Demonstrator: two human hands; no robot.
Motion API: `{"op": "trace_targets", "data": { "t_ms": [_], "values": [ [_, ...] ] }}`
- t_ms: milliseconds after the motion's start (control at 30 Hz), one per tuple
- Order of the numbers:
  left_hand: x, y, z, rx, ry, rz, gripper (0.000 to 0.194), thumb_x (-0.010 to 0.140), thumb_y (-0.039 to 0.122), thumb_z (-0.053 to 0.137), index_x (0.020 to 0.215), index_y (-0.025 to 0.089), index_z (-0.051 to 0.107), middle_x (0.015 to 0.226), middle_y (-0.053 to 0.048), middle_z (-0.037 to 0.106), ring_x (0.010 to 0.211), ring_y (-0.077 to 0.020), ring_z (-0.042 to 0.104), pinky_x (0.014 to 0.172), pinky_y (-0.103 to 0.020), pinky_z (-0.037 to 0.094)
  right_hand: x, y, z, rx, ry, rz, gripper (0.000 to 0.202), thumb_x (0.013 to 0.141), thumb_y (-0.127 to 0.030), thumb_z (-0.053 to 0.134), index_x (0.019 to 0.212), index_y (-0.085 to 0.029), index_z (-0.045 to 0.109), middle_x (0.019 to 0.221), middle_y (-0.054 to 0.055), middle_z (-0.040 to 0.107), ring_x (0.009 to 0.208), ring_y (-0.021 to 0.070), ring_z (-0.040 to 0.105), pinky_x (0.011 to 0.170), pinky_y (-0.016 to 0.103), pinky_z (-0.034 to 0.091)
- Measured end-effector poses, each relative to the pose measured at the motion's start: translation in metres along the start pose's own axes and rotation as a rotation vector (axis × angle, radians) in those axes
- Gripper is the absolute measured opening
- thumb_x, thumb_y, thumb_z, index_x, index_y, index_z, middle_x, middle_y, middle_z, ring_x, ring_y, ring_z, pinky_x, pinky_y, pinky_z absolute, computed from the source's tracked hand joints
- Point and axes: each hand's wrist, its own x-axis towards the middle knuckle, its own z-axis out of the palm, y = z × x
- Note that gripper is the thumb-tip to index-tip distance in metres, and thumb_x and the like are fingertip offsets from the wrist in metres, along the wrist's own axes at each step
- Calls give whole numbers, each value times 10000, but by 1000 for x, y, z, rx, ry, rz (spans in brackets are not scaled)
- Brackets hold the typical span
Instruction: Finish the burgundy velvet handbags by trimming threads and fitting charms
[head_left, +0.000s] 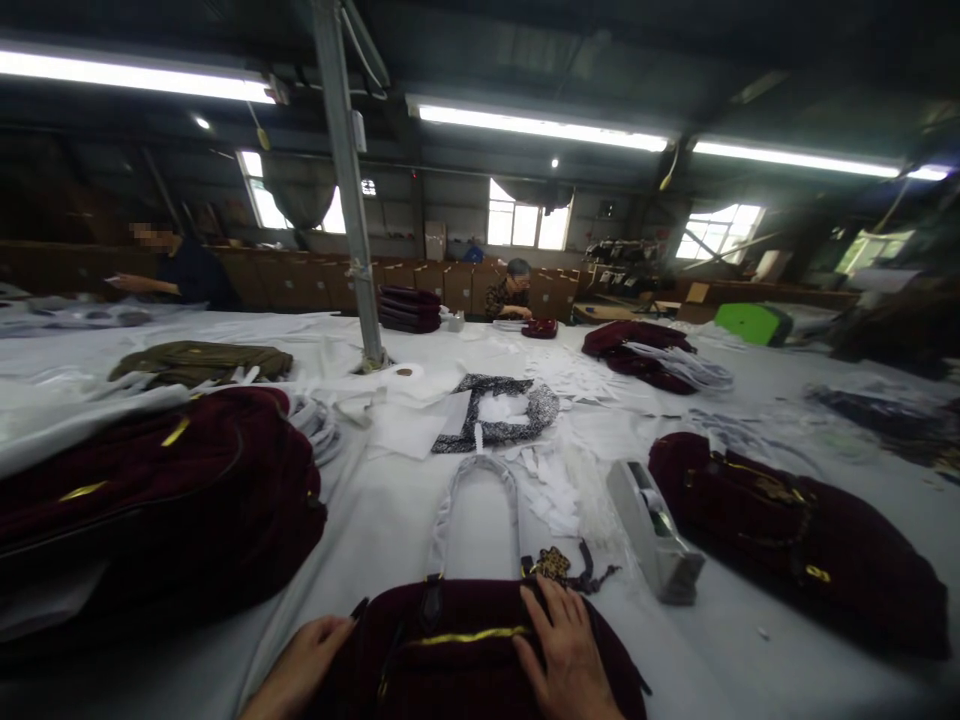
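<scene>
A dark burgundy handbag (450, 672) with a gold zip lies in front of me on the white table. Its wrapped handle (441, 515) stretches away from me across the tabletop. With fingers apart, my right hand (564, 650) rests flat on the bag's upper right part. My left hand (306, 655) is closed at the bag's left edge, its fingertips partly hidden. Just beyond the bag's top right lies a patterned flower-shaped charm (553, 563) with dark straps. A grey tape dispenser (660, 545) stands to the right of it.
Burgundy bags lie at left (172, 490) and right (802, 550). Ahead are a black-and-white patterned sheet (450, 440), scraps of white paper (551, 490) and a metal post (352, 200). One person (512, 292) works across the table; another person (184, 265) is at far left.
</scene>
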Motion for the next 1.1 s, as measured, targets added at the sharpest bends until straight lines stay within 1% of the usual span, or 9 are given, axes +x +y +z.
{"op": "trace_targets", "data": {
  "t_ms": [133,200,267,367,433,633,767,933,1100],
  "values": [
    [1,-1,5,-139,253,17,268,641,458,524,696,202,581,688,-41,682,764,-241,650,693,-316,506,28,14,-13,246,-8,197,355,866,-387,444,1143,-218,588,1156,86,613,1049,241,572,900,348,452],
    [-3,-6,13,-97,400,39,269,690,446,459,760,214,576,768,-45,689,825,-243,643,728,-324,499,57,35,-23,329,-16,384,356,888,-376,387,1072,-182,621,1045,77,664,905,192,632,807,267,484],
    [-7,-13,21,17,473,60,303,714,479,422,782,224,571,783,-45,680,822,-256,634,734,-348,490,87,62,-28,261,-56,517,343,875,-338,392,1056,-168,628,988,68,681,820,169,645,762,235,475],
    [-10,-21,29,85,474,50,341,689,515,456,819,227,584,790,-45,678,832,-272,626,763,-375,484,123,99,-21,173,-91,587,305,817,-259,452,1007,-123,649,986,120,676,911,209,624,809,262,434],
    [-9,-25,30,-9,469,39,390,641,520,522,869,212,594,847,-57,684,893,-279,620,800,-372,488,136,112,-11,139,-123,620,285,766,-235,504,973,-119,660,957,145,679,924,244,619,787,291,428],
    [-3,-37,25,-269,373,55,565,612,520,595,1058,173,582,1133,-96,622,1092,-277,548,970,-386,419,145,117,10,117,-177,665,250,668,-128,526,860,-137,686,846,137,693,824,244,631,666,273,395],
    [-9,-39,18,-278,266,83,591,639,546,540,1088,163,578,1145,-85,621,1111,-263,539,1005,-376,392,146,122,2,192,-171,579,164,705,-208,526,652,-155,672,703,82,685,725,199,617,631,240,364],
    [-15,-27,6,-124,195,140,394,597,486,576,875,212,630,926,-22,700,946,-253,627,822,-302,518,141,126,-24,288,-135,516,260,750,-269,474,608,-158,663,623,54,664,662,185,594,591,235,342],
    [-24,-17,9,54,341,207,312,647,471,543,823,224,617,860,-26,695,865,-241,636,758,-306,504,136,96,-40,433,-133,484,275,718,-361,533,601,-149,663,521,18,614,547,165,551,530,234,334]
  ]
}}
